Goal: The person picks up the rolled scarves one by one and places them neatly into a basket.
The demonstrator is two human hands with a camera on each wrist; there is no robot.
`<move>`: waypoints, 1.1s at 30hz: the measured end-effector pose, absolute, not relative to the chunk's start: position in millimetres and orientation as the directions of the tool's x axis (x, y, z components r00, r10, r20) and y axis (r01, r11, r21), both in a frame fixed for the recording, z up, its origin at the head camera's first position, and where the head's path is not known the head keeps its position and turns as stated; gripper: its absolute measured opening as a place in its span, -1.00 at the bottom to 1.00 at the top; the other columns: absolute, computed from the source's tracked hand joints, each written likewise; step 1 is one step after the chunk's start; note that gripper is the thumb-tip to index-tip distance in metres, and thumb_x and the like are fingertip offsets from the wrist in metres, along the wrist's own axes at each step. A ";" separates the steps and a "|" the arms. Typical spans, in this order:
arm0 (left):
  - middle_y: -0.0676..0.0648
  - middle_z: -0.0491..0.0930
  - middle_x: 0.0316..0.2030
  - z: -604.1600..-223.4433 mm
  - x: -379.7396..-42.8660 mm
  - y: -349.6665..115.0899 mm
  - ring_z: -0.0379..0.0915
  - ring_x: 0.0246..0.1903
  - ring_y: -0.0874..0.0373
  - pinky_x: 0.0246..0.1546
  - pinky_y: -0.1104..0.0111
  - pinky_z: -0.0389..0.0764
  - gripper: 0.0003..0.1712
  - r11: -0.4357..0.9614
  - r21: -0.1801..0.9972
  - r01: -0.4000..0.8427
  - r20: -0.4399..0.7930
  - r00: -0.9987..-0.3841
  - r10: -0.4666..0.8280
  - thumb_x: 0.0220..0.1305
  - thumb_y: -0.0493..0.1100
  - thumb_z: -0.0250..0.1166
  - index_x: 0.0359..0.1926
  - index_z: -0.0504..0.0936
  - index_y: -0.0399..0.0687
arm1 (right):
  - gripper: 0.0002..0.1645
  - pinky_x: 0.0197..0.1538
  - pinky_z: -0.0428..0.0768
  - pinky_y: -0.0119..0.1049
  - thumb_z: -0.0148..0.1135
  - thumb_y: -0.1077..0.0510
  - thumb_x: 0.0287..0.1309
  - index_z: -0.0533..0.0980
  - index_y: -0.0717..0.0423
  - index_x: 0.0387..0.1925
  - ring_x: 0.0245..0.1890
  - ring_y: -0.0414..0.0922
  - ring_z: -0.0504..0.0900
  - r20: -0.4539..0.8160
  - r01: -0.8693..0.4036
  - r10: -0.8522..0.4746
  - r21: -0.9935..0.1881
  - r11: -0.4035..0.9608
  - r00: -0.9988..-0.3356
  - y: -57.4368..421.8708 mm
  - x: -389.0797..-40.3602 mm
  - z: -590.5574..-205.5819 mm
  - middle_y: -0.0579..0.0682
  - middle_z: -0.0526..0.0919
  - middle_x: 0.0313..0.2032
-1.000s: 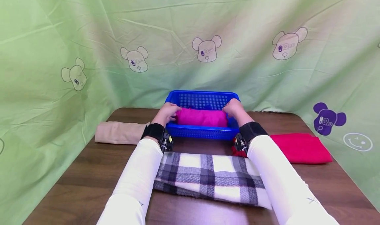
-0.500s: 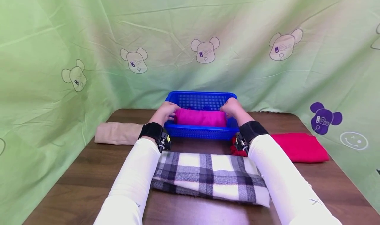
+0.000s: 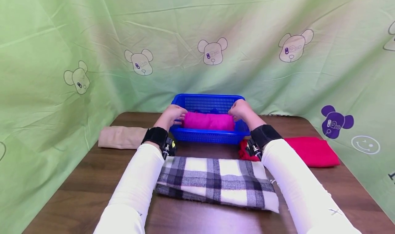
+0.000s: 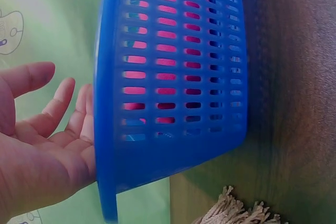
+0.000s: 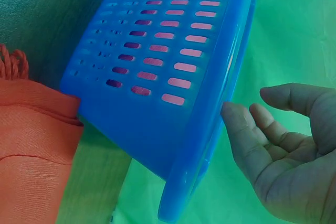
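A folded magenta cloth [image 3: 209,121] lies inside the blue plastic basket [image 3: 210,137], its colour showing through the slots in the wrist views. My left hand [image 3: 174,114] is over the basket's left end, beside the cloth. In the left wrist view, thumb and fingers are spread apart and hold nothing; some fingertips are hidden behind the rim [image 4: 106,103]. At the opposite end is my right hand [image 3: 242,110], near the cloth's right edge. Its fingers are loosely bent with a gap to the thumb, and one fingertip is right at the rim in the right wrist view.
A folded black-and-white plaid cloth [image 3: 216,182] lies in front of the basket. To the left is a beige folded cloth [image 3: 120,137], with fringe [image 4: 233,211]. A red fringed cloth [image 3: 314,151] lies right. Green fabric [image 3: 172,24] hangs behind the table [image 3: 77,189].
My right hand has lifted slightly off the cloth's right end. The left hand has shifted slightly up and left. Cloth and basket stay in place, while the head view drifts a little.
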State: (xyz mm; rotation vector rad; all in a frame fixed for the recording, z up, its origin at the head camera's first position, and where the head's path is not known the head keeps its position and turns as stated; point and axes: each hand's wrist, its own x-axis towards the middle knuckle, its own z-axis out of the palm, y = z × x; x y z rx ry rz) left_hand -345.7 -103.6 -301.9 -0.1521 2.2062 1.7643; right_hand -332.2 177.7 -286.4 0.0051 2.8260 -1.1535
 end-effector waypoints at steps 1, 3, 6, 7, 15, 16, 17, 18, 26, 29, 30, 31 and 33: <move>-0.34 0.41 0.23 -302.1 -345.1 -103.6 0.36 0.22 -0.17 0.24 0.04 0.41 -0.58 0.240 0.931 -0.274 -0.306 -0.946 0.109 0.38 -0.29 0.10 0.20 0.40 -0.37 | -0.84 -0.16 0.70 -0.09 0.20 0.34 0.11 0.47 0.24 -0.55 -0.34 0.11 0.74 -0.083 0.036 -0.033 -0.704 0.709 -0.996 177.8 -331.9 -286.0 0.35 0.68 -0.27; -0.34 0.41 0.21 -303.1 -344.2 -104.1 0.39 0.16 -0.15 0.22 0.06 0.43 -0.58 0.243 0.930 -0.276 -0.308 -0.945 0.106 0.37 -0.30 0.10 0.21 0.40 -0.38 | -0.88 -0.22 0.72 -0.12 0.19 0.35 0.11 0.50 0.30 -0.52 -0.29 0.16 0.73 -0.083 0.030 -0.043 -0.720 0.693 -0.996 178.2 -331.4 -286.0 0.35 0.69 -0.29; -0.32 0.41 0.17 -305.2 -342.6 -105.3 0.44 0.02 -0.09 0.20 0.08 0.45 -0.56 0.245 0.931 -0.271 -0.302 -0.948 0.099 0.37 -0.31 0.09 0.22 0.39 -0.40 | -0.89 -0.30 0.72 -0.18 0.17 0.37 0.11 0.51 0.35 -0.51 -0.28 0.18 0.72 -0.080 0.018 -0.060 -0.734 0.678 -0.995 180.6 -330.7 -287.6 0.37 0.68 -0.30; -0.32 0.42 0.15 -306.1 -342.2 -105.5 0.45 -0.04 -0.05 0.20 0.08 0.46 -0.56 0.245 0.932 -0.267 -0.298 -0.950 0.098 0.37 -0.31 0.09 0.23 0.39 -0.40 | -0.89 -0.32 0.72 -0.19 0.17 0.38 0.10 0.50 0.34 -0.51 -0.27 0.19 0.72 -0.080 0.016 -0.064 -0.741 0.672 -0.995 181.6 -330.3 -288.5 0.39 0.67 -0.30; -0.33 0.45 0.07 -310.8 -337.5 -109.7 0.46 -0.13 -0.02 0.16 0.09 0.49 -0.57 0.264 0.937 -0.231 -0.267 -0.958 0.108 0.37 -0.32 0.08 0.20 0.40 -0.45 | -0.77 -0.34 0.73 -0.19 0.12 0.40 0.10 0.38 0.23 -0.62 -0.35 0.16 0.73 -0.070 -0.004 -0.091 -0.770 0.638 -0.993 189.3 -323.6 -293.4 0.41 0.65 -0.34; -0.34 0.45 0.06 -310.9 -336.6 -110.8 0.46 -0.12 -0.03 0.16 0.09 0.49 -0.57 0.262 0.938 -0.226 -0.261 -0.959 0.110 0.37 -0.33 0.08 0.20 0.40 -0.46 | -0.78 -0.34 0.73 -0.19 0.11 0.40 0.11 0.40 0.24 -0.62 -0.39 0.13 0.73 -0.065 -0.010 -0.093 -0.765 0.644 -0.993 190.4 -322.9 -293.7 0.39 0.65 -0.37; -0.33 0.45 0.05 -311.0 -335.6 -111.9 0.46 -0.12 -0.03 0.17 0.09 0.49 -0.57 0.261 0.941 -0.217 -0.253 -0.961 0.110 0.36 -0.33 0.08 0.20 0.40 -0.47 | -0.81 -0.31 0.73 -0.17 0.11 0.39 0.11 0.42 0.26 -0.59 -0.43 0.09 0.73 -0.064 -0.013 -0.095 -0.761 0.648 -0.993 191.2 -321.8 -293.7 0.38 0.65 -0.37; -0.32 0.46 0.02 -310.7 -334.6 -112.9 0.46 -0.13 -0.03 0.18 0.08 0.48 -0.57 0.256 0.944 -0.210 -0.245 -0.963 0.112 0.36 -0.33 0.08 0.20 0.40 -0.48 | -0.85 -0.28 0.72 -0.14 0.12 0.40 0.11 0.44 0.29 -0.55 -0.45 0.06 0.72 -0.064 -0.015 -0.098 -0.763 0.647 -0.993 192.3 -320.9 -294.0 0.38 0.65 -0.36; -0.36 0.45 0.08 -309.5 -323.7 -119.3 0.48 -0.03 -0.13 0.21 0.07 0.45 -0.63 0.232 0.960 -0.155 -0.193 -0.969 0.153 0.36 -0.35 0.11 0.12 0.41 -0.50 | -0.89 -0.29 0.73 -0.17 0.20 0.36 0.13 0.51 0.42 -0.36 -0.51 -0.06 0.69 -0.061 -0.031 -0.114 -0.747 0.665 -0.992 199.3 -311.3 -291.9 0.26 0.65 -0.45; -0.37 0.46 0.10 -307.0 -320.1 -121.0 0.49 -0.03 -0.12 0.21 0.07 0.44 -0.68 0.233 0.962 -0.141 -0.183 -0.969 0.166 0.35 -0.34 0.14 0.06 0.44 -0.46 | -0.86 -0.32 0.73 -0.18 0.23 0.34 0.14 0.50 0.42 -0.34 -0.51 -0.04 0.68 -0.074 -0.025 -0.120 -0.747 0.664 -0.990 200.6 -307.6 -288.1 0.20 0.63 -0.50; -0.36 0.46 0.08 -306.0 -319.0 -121.2 0.51 -0.08 -0.07 0.21 0.07 0.45 -0.69 0.234 0.962 -0.138 -0.180 -0.969 0.166 0.34 -0.33 0.16 0.04 0.44 -0.44 | -0.85 -0.32 0.73 -0.18 0.24 0.34 0.15 0.50 0.43 -0.33 -0.51 -0.04 0.67 -0.079 -0.023 -0.124 -0.749 0.662 -0.989 201.1 -306.5 -287.1 0.20 0.63 -0.50; -0.34 0.47 0.06 -305.2 -318.1 -121.2 0.52 -0.15 -0.01 0.21 0.08 0.46 -0.70 0.236 0.962 -0.134 -0.176 -0.970 0.167 0.34 -0.33 0.17 0.03 0.45 -0.42 | -0.85 -0.33 0.73 -0.18 0.24 0.34 0.15 0.50 0.43 -0.32 -0.52 -0.05 0.67 -0.084 -0.020 -0.126 -0.751 0.659 -0.988 201.4 -305.2 -286.2 0.21 0.63 -0.50; -0.31 0.49 0.01 -303.5 -315.7 -121.0 0.50 -0.26 0.10 0.20 0.08 0.46 -0.71 0.229 0.965 -0.132 -0.172 -0.971 0.168 0.34 -0.33 0.18 0.02 0.46 -0.41 | -0.83 -0.34 0.73 -0.18 0.25 0.33 0.15 0.50 0.43 -0.31 -0.53 -0.07 0.66 -0.091 -0.025 -0.142 -0.750 0.661 -0.986 202.1 -302.6 -285.0 0.20 0.63 -0.51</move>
